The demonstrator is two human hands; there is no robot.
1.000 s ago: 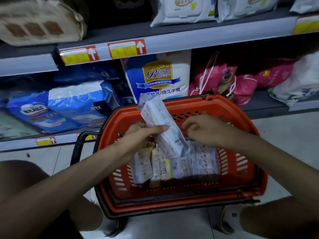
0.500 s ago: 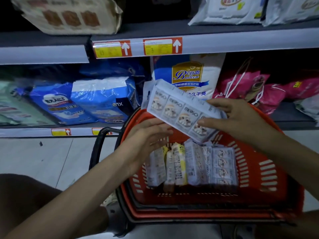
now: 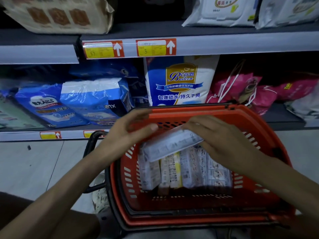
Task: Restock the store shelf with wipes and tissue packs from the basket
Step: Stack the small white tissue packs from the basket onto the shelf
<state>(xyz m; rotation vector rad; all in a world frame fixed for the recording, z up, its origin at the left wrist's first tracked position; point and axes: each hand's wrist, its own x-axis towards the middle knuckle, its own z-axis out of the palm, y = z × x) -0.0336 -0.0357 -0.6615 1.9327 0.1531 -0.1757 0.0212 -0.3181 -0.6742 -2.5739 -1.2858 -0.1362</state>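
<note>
A red shopping basket [image 3: 255,202] stands on the floor in front of the store shelf [image 3: 241,42]. Several white and yellow wipes and tissue packs [image 3: 188,169] stand upright inside it. Above them, a long white tissue pack [image 3: 170,144] lies tilted, its right end higher. My right hand [image 3: 222,142] grips that right end, fingers curled over it. My left hand [image 3: 131,130], blurred, hovers at the pack's upper left with fingers stretched out and the thumb tip near its edge; whether it touches is unclear.
The lower shelf holds blue packs [image 3: 96,100], a tall white and blue pack [image 3: 179,81] and pink bags [image 3: 241,90]. White wipes packs [image 3: 222,11] and a beige pack [image 3: 58,16] lie on the upper shelf. Grey floor tiles [image 3: 34,166] spread to the left.
The tissue pack has turned from face-up to edge-on and dropped lower over the basket. My right hand moved down with it; my left hand came out from under the pack.
</note>
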